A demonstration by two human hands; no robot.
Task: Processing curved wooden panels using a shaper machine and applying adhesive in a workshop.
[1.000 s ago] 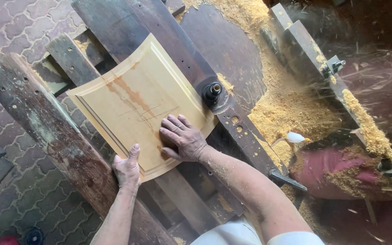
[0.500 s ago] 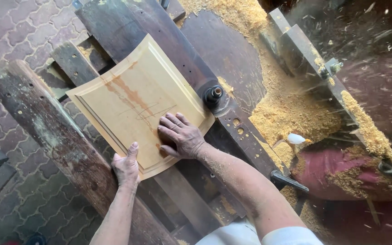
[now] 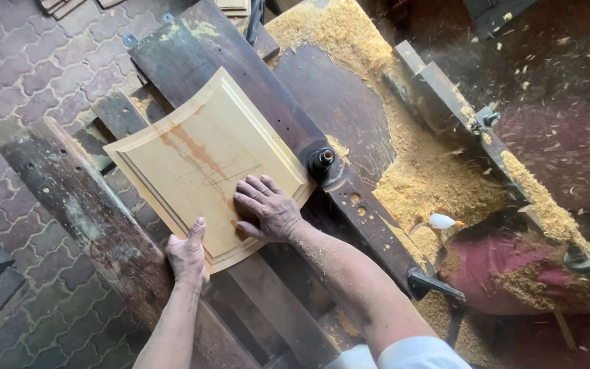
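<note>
A pale wooden panel with a raised moulded border and a reddish stain lies flat on a dark, worn machine table. My right hand presses palm-down on the panel's near right part, fingers spread. My left hand grips the panel's near edge, thumb on top. A spinning cutter spindle stands just off the panel's right corner, touching or almost touching its edge.
Heaps of sawdust cover the table's right side, and chips fly through the air at the upper right. A dark wooden beam runs along the left. A metal fence rail crosses behind the cutter. Paving bricks lie at the left.
Both hands and the panel have stayed almost in place against the cutter. More chips fly at the upper right.
</note>
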